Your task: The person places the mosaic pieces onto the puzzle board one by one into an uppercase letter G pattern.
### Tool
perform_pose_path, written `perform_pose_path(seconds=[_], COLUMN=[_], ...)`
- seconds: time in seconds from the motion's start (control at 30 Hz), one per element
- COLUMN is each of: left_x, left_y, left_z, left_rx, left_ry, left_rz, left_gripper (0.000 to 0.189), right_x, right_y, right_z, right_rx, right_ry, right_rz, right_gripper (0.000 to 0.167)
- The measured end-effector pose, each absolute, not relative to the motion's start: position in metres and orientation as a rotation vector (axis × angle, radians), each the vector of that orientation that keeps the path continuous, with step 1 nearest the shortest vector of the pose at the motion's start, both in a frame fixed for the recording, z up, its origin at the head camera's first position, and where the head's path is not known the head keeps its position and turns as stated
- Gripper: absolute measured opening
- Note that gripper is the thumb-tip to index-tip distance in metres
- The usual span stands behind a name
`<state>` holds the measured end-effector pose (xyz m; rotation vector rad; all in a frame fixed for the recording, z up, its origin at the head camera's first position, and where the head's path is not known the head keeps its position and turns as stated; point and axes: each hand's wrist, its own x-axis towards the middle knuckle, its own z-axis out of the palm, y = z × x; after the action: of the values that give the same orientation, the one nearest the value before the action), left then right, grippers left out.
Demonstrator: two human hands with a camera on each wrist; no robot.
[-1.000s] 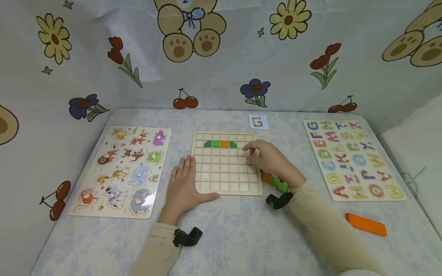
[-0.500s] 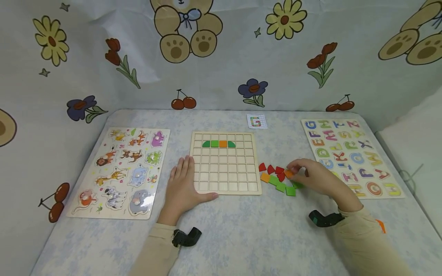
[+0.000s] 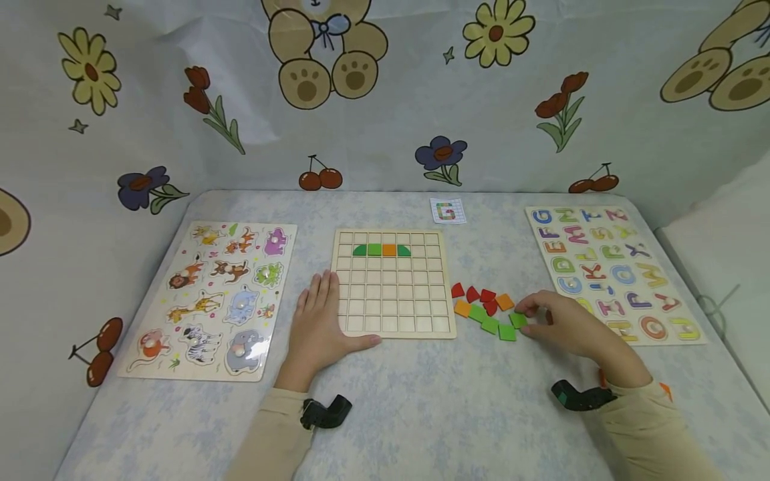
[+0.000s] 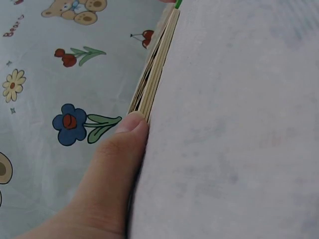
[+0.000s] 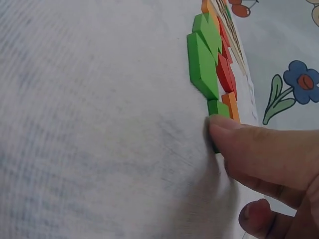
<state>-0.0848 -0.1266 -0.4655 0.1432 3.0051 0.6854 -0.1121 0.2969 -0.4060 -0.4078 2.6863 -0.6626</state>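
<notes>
A wooden grid board (image 3: 391, 287) lies mid-table, with a row of two dark green quarter-round pieces, a light green square and an orange square near its top. My left hand (image 3: 317, 327) lies at the board's left side with straight fingers; its thumb (image 4: 130, 127) touches the front edge. Right of the board is a loose group of red pieces (image 3: 472, 294), orange squares (image 3: 504, 302) and green squares (image 3: 490, 325). At this group's right end, my right hand (image 3: 565, 326) pinches a green square tile (image 3: 517, 321), partly hidden by the thumb in the right wrist view.
A small pattern card (image 3: 448, 211) lies behind the board. At left is an animal puzzle (image 3: 207, 300), at right an alphabet puzzle (image 3: 613, 274). An orange block (image 3: 665, 391) is mostly hidden by my right sleeve. A printed cloth hangs at the back.
My right hand has moved right from the board to the loose tiles, first at an orange square, then at a green one. My left hand stays in place.
</notes>
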Motion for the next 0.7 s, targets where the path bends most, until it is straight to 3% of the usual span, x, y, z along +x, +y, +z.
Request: perform_pose_path(seconds=[0.47, 0.7], left_x=[-0.085, -0.085], left_y=[-0.126, -0.127], left_z=[-0.464, -0.463], left_rx=[0.145, 0.142], left_ry=[3.004, 2.998], left_rz=[0.685, 0.682], left_gripper=[0.145, 0.146], right_x=[-0.123, -0.138], right_y=[0.300, 0.276], right_z=[-0.409, -0.408], right_rx=[-0.270, -0.268], right_ry=[2.711, 2.746], right_rz=[-0.798, -0.946], right_gripper=[0.022, 0.019])
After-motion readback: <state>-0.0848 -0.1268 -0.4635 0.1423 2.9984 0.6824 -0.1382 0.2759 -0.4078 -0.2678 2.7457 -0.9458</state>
